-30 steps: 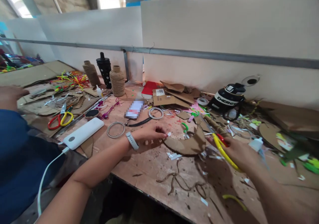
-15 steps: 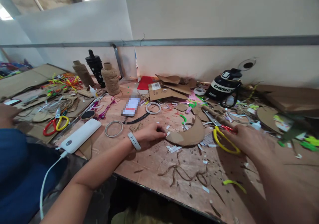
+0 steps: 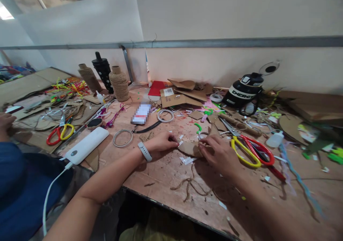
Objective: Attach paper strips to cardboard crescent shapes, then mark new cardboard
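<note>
A curved, crescent-like cardboard piece (image 3: 189, 148) lies low over the table in front of me. My left hand (image 3: 164, 143), with a pale watch band on the wrist, pinches its left end, where a small white strip (image 3: 180, 143) shows at the fingertips. Across the middle of the cardboard, my right hand (image 3: 218, 151) has its fingers closed on the edge and hides part of the curve. Just right of that hand, large scissors (image 3: 245, 146) with one yellow and one red handle rest on the table. White paper strips (image 3: 188, 160) are scattered below the cardboard.
Brown twine (image 3: 190, 187) lies near the front edge. Behind are a phone (image 3: 141, 114), two rings, cardboard scraps and a black bottle (image 3: 242, 91). A white glue bottle (image 3: 275, 139) is at right. At left are a power bank (image 3: 87, 146), other scissors (image 3: 60, 134) and another person's hand (image 3: 5, 122).
My right hand has let go of the yellow-and-red scissors, leaving them on the table, and moved left onto the cardboard. My left hand keeps its pinch in nearly the same place.
</note>
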Demonstrator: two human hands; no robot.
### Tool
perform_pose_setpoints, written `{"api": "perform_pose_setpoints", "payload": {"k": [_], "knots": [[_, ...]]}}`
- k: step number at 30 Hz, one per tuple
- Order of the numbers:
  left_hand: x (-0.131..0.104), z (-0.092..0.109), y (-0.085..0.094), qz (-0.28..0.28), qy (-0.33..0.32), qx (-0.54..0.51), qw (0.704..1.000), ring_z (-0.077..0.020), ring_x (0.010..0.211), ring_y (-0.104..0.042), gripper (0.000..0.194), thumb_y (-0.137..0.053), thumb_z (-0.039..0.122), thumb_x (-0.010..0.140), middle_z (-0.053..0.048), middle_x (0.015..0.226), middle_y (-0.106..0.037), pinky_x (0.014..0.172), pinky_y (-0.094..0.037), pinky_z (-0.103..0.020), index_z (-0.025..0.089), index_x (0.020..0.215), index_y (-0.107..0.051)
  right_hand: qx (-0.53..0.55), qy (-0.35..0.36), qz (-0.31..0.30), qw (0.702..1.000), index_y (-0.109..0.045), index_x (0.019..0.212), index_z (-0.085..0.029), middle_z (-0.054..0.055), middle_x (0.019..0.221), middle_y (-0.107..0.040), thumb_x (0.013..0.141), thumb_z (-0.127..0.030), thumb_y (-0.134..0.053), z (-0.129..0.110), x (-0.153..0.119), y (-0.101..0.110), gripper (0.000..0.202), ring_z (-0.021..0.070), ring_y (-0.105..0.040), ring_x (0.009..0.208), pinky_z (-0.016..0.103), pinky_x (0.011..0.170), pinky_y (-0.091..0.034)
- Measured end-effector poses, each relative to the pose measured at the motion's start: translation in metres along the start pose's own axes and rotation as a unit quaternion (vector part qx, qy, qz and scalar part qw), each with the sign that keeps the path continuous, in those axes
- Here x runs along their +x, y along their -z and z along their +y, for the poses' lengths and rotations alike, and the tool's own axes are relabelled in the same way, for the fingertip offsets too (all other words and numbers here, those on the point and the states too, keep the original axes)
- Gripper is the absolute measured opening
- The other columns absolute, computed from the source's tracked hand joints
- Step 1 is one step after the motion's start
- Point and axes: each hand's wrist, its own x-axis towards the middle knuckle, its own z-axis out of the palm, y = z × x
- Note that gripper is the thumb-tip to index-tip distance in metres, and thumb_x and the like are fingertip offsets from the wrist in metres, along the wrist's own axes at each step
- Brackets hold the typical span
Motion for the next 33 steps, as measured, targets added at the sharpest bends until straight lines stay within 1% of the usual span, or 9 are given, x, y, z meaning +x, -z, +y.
{"api": "perform_pose_setpoints", "payload": {"k": [3, 5, 9, 11, 15, 22, 28, 30, 33], "knots": [[0.001, 0.0, 0.0, -0.008, -0.004, 0.011, 1.0, -0.0114, 0.061, -0.05, 0.019, -0.059, 0.029, 0.076, -0.003, 0.068, -0.061, 0.056, -0.038, -0.023, 0.011, 0.074, -0.065, 0.022, 0.005, -0.017, 1.0, -0.065, 0.102, -0.018, 0.011, 0.102, -0.063, 0.092, -0.026, -0.045, -0.002, -0.001, -0.007, 0.023, 0.0237, -0.063, 0.088, 0.037, 0.075, -0.052], [0.001, -0.001, 0.0, -0.009, -0.005, 0.015, 1.0, -0.0114, 0.061, -0.05, 0.02, -0.059, 0.029, 0.076, -0.002, 0.068, -0.06, 0.057, -0.038, -0.023, 0.011, 0.074, -0.065, 0.03, 0.029, -0.021, 0.999, -0.065, 0.108, -0.018, 0.012, 0.105, -0.061, 0.092, -0.025, -0.046, -0.004, 0.0, -0.011, 0.026, 0.0246, -0.061, 0.093, 0.038, 0.08, -0.052], [0.003, -0.002, 0.0, -0.01, 0.001, 0.02, 1.0, -0.0112, 0.06, -0.049, 0.019, -0.058, 0.028, 0.077, -0.002, 0.067, -0.06, 0.056, -0.037, -0.023, 0.011, 0.074, -0.065, 0.017, 0.084, -0.064, 0.994, -0.061, 0.121, -0.019, 0.014, 0.121, -0.057, 0.092, -0.023, -0.046, -0.014, 0.004, -0.017, 0.033, 0.0273, -0.055, 0.109, 0.044, 0.093, -0.048], [0.004, -0.002, 0.0, -0.01, -0.011, 0.022, 1.0, -0.0113, 0.06, -0.049, 0.019, -0.058, 0.027, 0.077, -0.002, 0.066, -0.061, 0.056, -0.037, -0.023, 0.01, 0.072, -0.066, 0.005, 0.095, -0.081, 0.992, -0.06, 0.124, -0.02, 0.014, 0.125, -0.056, 0.093, -0.024, -0.044, -0.018, 0.005, -0.02, 0.035, 0.0276, -0.053, 0.112, 0.045, 0.095, -0.046], [0.006, -0.003, 0.0, -0.008, -0.03, 0.036, 0.999, -0.0116, 0.06, -0.05, 0.018, -0.059, 0.025, 0.077, -0.002, 0.065, -0.061, 0.057, -0.038, -0.024, 0.01, 0.07, -0.066, -0.014, 0.1, -0.08, 0.992, -0.059, 0.125, -0.019, 0.015, 0.126, -0.056, 0.095, -0.03, -0.043, -0.023, 0.004, -0.026, 0.036, 0.0283, -0.053, 0.111, 0.047, 0.094, -0.046], [0.003, 0.0, 0.001, -0.004, -0.013, 0.049, 0.999, -0.0106, 0.057, -0.049, 0.021, -0.058, 0.028, 0.077, -0.002, 0.062, -0.06, 0.053, -0.036, -0.022, 0.011, 0.068, -0.065, -0.046, 0.122, -0.068, 0.989, -0.058, 0.124, -0.017, 0.014, 0.119, -0.06, 0.096, -0.031, -0.04, -0.026, 0.003, -0.028, 0.036, 0.0276, -0.053, 0.107, 0.043, 0.092, -0.046], [-0.013, 0.018, 0.011, -0.005, 0.066, 0.09, 0.994, -0.0106, 0.047, -0.047, 0.038, -0.055, 0.046, 0.081, -0.001, 0.052, -0.056, 0.046, -0.032, -0.022, 0.013, 0.064, -0.061, -0.064, 0.133, -0.056, 0.988, -0.061, 0.121, -0.015, 0.015, 0.115, -0.061, 0.097, -0.032, -0.038, -0.026, 0.001, -0.03, 0.037, 0.0278, -0.054, 0.105, 0.042, 0.089, -0.047], [-0.014, 0.017, 0.011, 0.011, 0.049, 0.111, 0.993, -0.0114, 0.05, -0.049, 0.04, -0.055, 0.05, 0.08, -0.001, 0.055, -0.057, 0.048, -0.033, -0.022, 0.013, 0.066, -0.061, -0.063, 0.133, -0.05, 0.988, -0.061, 0.121, -0.015, 0.015, 0.115, -0.061, 0.097, -0.032, -0.038, -0.026, 0.0, -0.032, 0.037, 0.028, -0.054, 0.105, 0.043, 0.089, -0.047], [-0.008, 0.008, 0.008, 0.055, -0.012, 0.16, 0.985, -0.0127, 0.059, -0.052, 0.038, -0.06, 0.051, 0.078, -0.001, 0.063, -0.061, 0.052, -0.033, -0.023, 0.014, 0.071, -0.062, -0.051, 0.127, -0.046, 0.989, -0.06, 0.123, -0.014, 0.016, 0.115, -0.061, 0.097, -0.032, -0.04, -0.025, 0.0, -0.033, 0.037, 0.0282, -0.054, 0.106, 0.043, 0.09, -0.047]]}}
